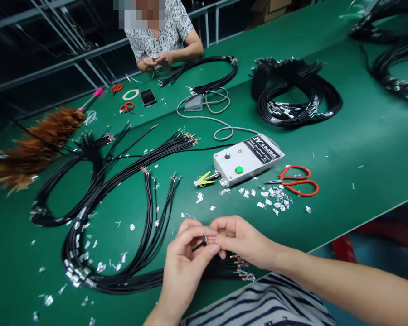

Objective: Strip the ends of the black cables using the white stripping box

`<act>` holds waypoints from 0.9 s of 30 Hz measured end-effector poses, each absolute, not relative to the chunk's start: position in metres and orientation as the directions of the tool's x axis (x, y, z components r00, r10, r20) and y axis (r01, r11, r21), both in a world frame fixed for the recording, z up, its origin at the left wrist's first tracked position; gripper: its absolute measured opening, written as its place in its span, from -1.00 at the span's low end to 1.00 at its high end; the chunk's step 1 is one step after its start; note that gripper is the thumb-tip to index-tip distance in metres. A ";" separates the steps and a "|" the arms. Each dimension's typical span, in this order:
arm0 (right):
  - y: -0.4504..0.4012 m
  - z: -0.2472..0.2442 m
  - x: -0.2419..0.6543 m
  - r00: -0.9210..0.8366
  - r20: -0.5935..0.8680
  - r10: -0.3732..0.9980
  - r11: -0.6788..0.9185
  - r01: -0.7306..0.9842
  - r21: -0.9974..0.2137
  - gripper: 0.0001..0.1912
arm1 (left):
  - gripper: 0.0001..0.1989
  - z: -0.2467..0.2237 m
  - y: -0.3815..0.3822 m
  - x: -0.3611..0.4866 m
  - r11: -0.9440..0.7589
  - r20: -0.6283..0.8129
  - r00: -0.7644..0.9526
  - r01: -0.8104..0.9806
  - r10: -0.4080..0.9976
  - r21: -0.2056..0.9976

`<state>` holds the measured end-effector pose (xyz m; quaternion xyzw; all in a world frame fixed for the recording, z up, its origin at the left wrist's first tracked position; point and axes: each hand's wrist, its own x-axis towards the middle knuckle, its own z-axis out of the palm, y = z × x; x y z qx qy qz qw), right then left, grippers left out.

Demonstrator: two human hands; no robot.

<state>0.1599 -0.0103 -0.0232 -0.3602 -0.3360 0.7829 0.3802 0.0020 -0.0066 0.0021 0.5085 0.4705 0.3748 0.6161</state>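
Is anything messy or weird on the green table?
Yes, it looks messy: crumpled silver scraps lie loose beside the orange scissors, and more are scattered around the black cables on the left. They look odd because they're strewn about like litter. I can't see anything broken.

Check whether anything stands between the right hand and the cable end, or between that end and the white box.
Nothing visible separates the right hand from the cable end, which the left hand holds too. Between the cable end and the white box, only small foil scraps lie on the green table.
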 end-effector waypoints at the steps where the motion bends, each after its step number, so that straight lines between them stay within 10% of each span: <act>1: -0.011 -0.023 0.160 -0.454 -0.306 0.837 -0.481 -0.343 -0.807 -0.58 | -0.90 0.002 -0.006 0.002 0.220 -0.213 0.285 0.007 0.934 0.975; 19: -0.007 -0.021 0.156 -0.439 -0.330 0.836 -0.472 -0.265 -0.841 -0.71 | -0.88 -0.001 -0.008 0.004 0.357 -0.330 0.191 -0.128 0.924 0.925; 27: -0.003 -0.014 0.164 -0.334 -0.195 0.922 -0.219 -0.036 -0.975 -0.80 | -0.86 -0.010 -0.018 0.016 0.071 -0.071 0.036 0.003 0.997 0.997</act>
